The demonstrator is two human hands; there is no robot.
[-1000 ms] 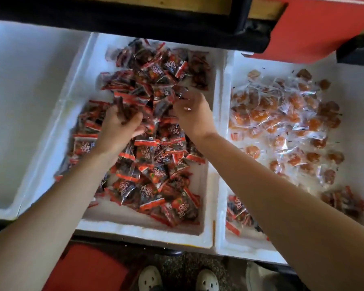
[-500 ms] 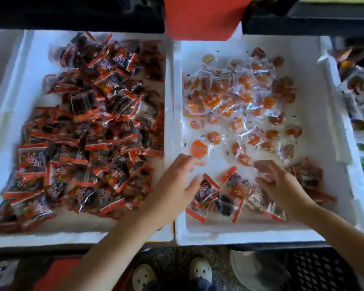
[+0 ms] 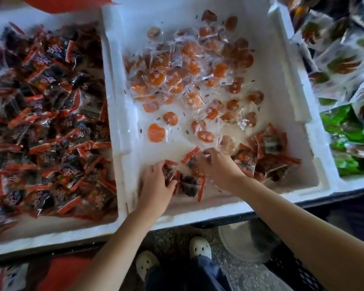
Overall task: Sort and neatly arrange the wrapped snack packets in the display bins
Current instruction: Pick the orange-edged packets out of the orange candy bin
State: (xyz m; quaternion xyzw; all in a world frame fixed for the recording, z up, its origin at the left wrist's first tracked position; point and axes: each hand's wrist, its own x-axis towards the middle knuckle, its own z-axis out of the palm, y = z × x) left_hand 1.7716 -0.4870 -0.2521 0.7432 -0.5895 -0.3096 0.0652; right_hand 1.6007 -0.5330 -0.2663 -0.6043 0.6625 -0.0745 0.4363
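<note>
Two white foam bins stand side by side. The left bin [image 3: 111, 85] is full of dark packets with red edges [image 3: 48, 114]. The middle bin [image 3: 286, 97] holds clear packets of orange round snacks [image 3: 177, 76], plus a stray heap of the dark red-edged packets [image 3: 267, 152] along its near side. My left hand [image 3: 156, 187] curls its fingers round some of those dark packets [image 3: 187, 185] at the near edge. My right hand [image 3: 216, 164] grips more of the same heap just to the right, fingers bent over the packets.
A third bin [image 3: 334, 181] at the right holds green and clear packets [image 3: 345, 127]. A red panel [image 3: 61, 3] hangs above the left bin. Below the bins lie a speckled floor, my white shoes [image 3: 200, 246], and a black crate [image 3: 290, 271] at the lower right.
Both hands left the left bin and moved into the middle bin. They have closed on the stray dark packets at its near side. The view has shifted right.
</note>
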